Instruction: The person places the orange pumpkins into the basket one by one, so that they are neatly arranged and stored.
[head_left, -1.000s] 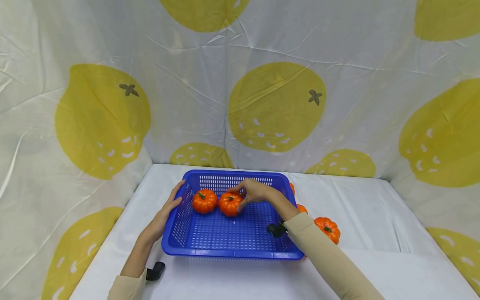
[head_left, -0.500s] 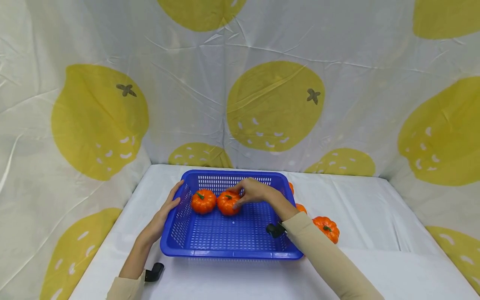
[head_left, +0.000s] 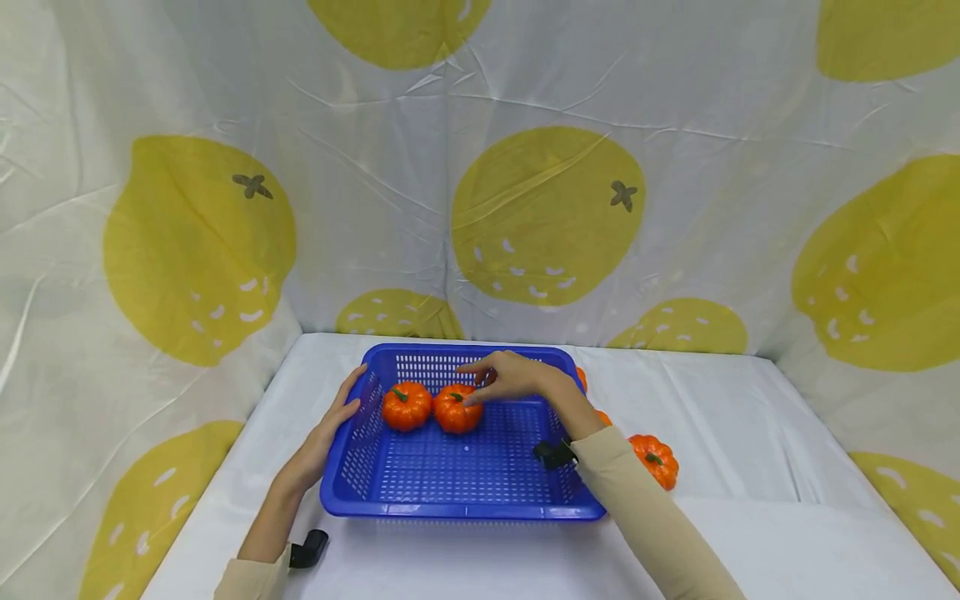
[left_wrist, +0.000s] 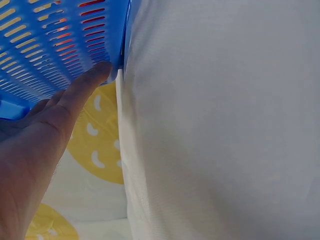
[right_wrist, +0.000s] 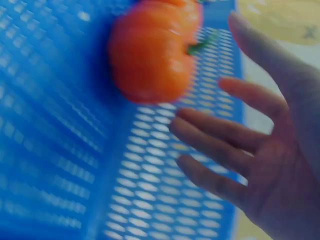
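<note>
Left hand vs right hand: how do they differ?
The left hand touches the outside of the basket on its left; the right hand is over its inside, near the right-hand pumpkin there.
The left hand's fingers lie against plastic; the right hand's are spread, holding nothing.
Shared: both bare, with tan sleeves.

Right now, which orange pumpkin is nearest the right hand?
The right pumpkin of two in the blue basket; the right hand hovers by it, while its neighbour sits farther left and others lie outside.
</note>
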